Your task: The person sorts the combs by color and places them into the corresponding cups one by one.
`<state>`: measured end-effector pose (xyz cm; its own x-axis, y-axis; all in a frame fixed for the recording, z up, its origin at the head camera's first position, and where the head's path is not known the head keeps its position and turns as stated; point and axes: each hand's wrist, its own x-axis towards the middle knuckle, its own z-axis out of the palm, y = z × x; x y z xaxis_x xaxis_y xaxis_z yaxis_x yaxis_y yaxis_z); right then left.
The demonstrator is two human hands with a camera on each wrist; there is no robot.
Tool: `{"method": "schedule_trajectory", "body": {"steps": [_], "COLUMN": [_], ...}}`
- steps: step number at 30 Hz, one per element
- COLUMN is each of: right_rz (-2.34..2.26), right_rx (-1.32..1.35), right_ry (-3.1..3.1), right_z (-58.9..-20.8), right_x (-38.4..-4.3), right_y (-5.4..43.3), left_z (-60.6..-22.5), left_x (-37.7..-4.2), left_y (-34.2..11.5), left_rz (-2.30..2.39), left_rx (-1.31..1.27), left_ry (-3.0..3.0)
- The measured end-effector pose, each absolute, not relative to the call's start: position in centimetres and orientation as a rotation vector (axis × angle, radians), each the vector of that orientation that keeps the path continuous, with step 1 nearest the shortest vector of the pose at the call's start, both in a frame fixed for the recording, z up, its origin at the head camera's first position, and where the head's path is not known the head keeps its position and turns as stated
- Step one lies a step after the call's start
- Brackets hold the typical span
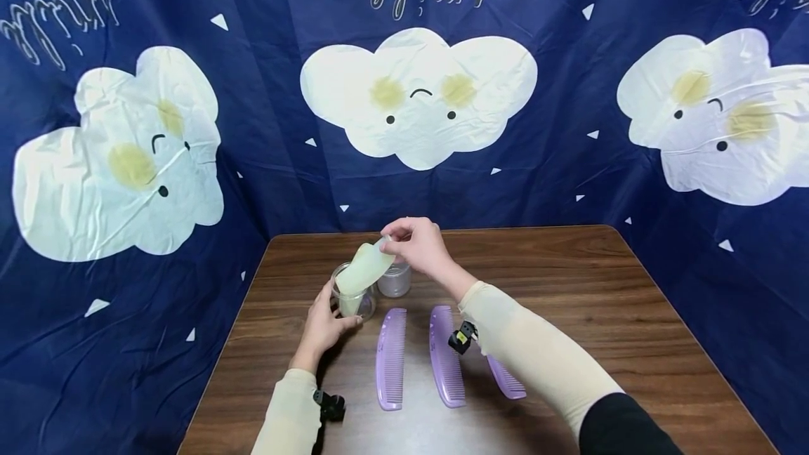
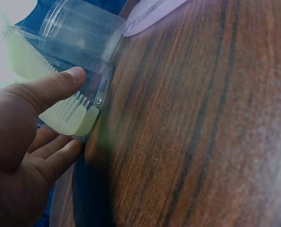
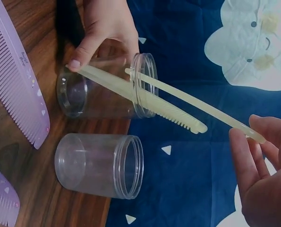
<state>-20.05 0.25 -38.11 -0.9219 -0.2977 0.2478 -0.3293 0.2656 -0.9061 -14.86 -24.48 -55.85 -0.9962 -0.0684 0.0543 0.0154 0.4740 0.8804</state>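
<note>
My left hand (image 1: 324, 328) grips a clear plastic jar (image 3: 116, 109) low on its side, thumb on one side and fingers on the other. A pale yellow-green comb (image 3: 107, 81) leans inside that jar, its upper end sticking out past the rim. With thumb and fingertips, my right hand (image 1: 420, 248) pinches a second pale yellow-green comb (image 3: 197, 104) by its upper end. This comb slants down to the left, and its lower end is just within the jar's mouth. In the left wrist view, comb teeth show through the wall beside my thumb (image 2: 60, 87).
Another clear jar (image 1: 395, 283), lidless, stands just right of the gripped one. Three purple combs, a left one (image 1: 390, 360), a middle one (image 1: 445, 364) and a right one (image 1: 505, 378) partly under my right sleeve, lie on the wooden table (image 1: 607, 300). A blue cloth (image 1: 569, 195) hangs behind.
</note>
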Motion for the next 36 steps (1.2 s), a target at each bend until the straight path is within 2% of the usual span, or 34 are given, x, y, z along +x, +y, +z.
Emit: {"method": "schedule_trajectory", "body": {"steps": [15, 36], "right_rz": [1.659, 1.377], "right_rx": [0.652, 0.640], "right_ry": [-2.616, -2.718], "right_z": [-37.8, -38.9], "right_x": [-22.5, -23.1], "right_y": [-1.6, -4.6], "left_z": [-55.8, -55.6], "left_x": [-15.0, -15.0], "left_y": [-24.8, -24.4], "left_rz": [-1.570, -1.587], "left_rx": [0.042, 0.034], "left_ry": [-2.614, -2.598]}}
